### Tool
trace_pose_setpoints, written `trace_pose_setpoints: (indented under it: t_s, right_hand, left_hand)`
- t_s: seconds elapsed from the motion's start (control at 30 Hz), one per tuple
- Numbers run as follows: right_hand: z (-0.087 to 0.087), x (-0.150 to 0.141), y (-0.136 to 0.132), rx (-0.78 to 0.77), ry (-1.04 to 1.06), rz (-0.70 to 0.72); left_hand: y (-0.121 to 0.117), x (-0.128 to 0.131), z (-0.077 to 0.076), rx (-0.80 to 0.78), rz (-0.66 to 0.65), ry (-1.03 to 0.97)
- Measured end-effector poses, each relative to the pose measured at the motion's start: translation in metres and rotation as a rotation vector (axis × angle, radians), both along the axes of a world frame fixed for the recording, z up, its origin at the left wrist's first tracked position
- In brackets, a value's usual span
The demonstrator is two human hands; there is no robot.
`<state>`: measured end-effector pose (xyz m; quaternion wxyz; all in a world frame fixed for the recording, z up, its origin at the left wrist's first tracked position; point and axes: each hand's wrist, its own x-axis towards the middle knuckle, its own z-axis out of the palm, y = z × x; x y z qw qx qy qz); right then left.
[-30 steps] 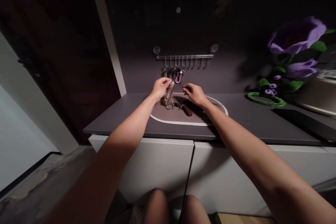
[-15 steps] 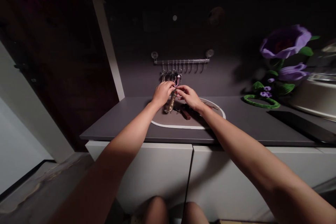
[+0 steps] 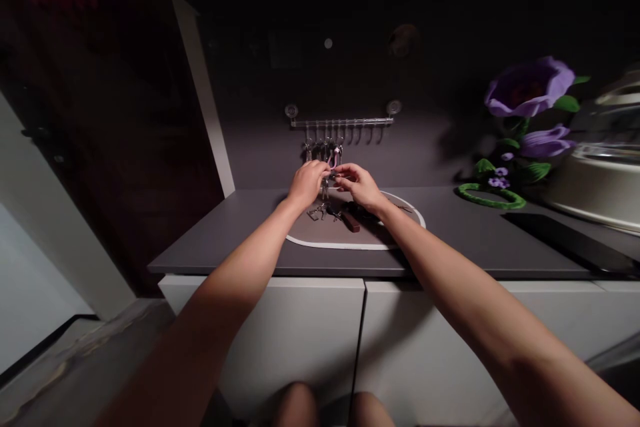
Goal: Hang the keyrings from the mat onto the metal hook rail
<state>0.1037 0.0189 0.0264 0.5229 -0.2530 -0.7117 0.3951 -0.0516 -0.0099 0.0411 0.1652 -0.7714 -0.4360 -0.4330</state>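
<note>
Both my hands are raised close together over a mat, just below a clear hook rail (image 3: pixel 343 123). My left hand (image 3: pixel 307 183) is closed, its fingertips pinched at a bunch of keys (image 3: pixel 325 192) that dangles under it. A pink-purple strap (image 3: pixel 335 159) hangs from a hook right above the fingertips. My right hand (image 3: pixel 361 187) has its fingers curled at the right side of the keys; what sits between its fingertips is too small to make out. Behind my left hand, more keys (image 3: pixel 309 147) hang on the left hooks, partly covered.
On the counter (image 3: pixel 210 233) lies an oval mat (image 3: pixel 320 244) with a white rim, bearing a brown key holder (image 3: pixel 351 221) and loose keys. To the right stand purple fabric flowers (image 3: pixel 533 90), a dark flat object (image 3: pixel 565 240) and a cream-based appliance (image 3: pixel 595 180).
The patterned strap lettered LOVE, which hung between my hands, no longer shows; metal keys show there instead. My hands stay nearly in place, and the view has shifted slightly.
</note>
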Motion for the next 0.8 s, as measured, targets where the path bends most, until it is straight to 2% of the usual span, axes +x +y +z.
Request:
trace_pose_setpoints:
  t_s: [0.2,0.4,0.6,0.7,0.8]
  right_hand:
    - [0.000,0.001,-0.001,-0.028,-0.043,0.059]
    - [-0.002,-0.001,0.001,-0.020,-0.108,0.035]
    - [0.003,-0.003,-0.015,-0.009,-0.140,-0.036]
    - [0.006,-0.003,-0.018,-0.020,-0.095,-0.088]
    - [0.005,-0.001,-0.015,-0.069,-0.037,-0.081]
  left_hand:
    - [0.005,0.006,-0.005,-0.162,-0.053,-0.376]
    - [0.009,0.007,-0.005,-0.205,-0.099,-0.558]
    - [0.015,0.012,-0.012,-0.383,-0.268,-0.916]
    - [0.014,0.015,-0.014,-0.421,-0.341,-0.962]
    - [0.012,0.018,-0.015,-0.424,-0.389,-0.943]
